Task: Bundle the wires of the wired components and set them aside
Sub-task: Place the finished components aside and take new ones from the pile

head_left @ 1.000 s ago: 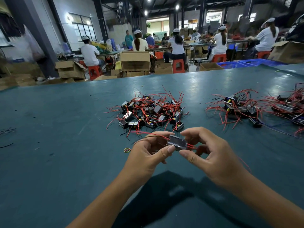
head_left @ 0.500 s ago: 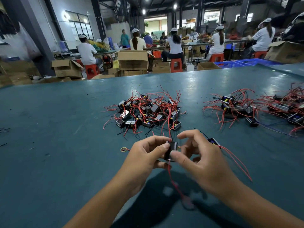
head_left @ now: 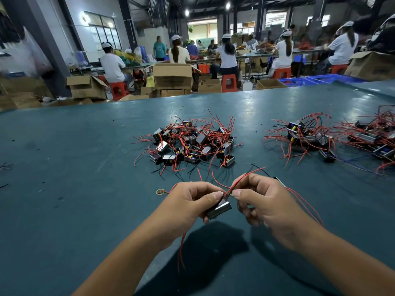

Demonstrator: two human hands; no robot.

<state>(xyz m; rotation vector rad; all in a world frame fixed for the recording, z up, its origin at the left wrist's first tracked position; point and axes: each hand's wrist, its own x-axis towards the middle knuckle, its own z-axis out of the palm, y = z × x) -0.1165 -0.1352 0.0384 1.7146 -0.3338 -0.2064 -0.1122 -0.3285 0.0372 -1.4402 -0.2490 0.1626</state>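
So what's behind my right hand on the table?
Behind the right hand a second component's corner shows, with red wires trailing out; the hand covers the rest.

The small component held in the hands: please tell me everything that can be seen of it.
The component is a small block with a shiny, metal-looking casing, dark at its ends. It is held above the green table, tilted, its right end higher. The left hand grips it, thumb on top and fingers below. Thin red wires rise from its upper end, pinched by the right hand; more red wires hang below the left hand. Its underside is hidden.
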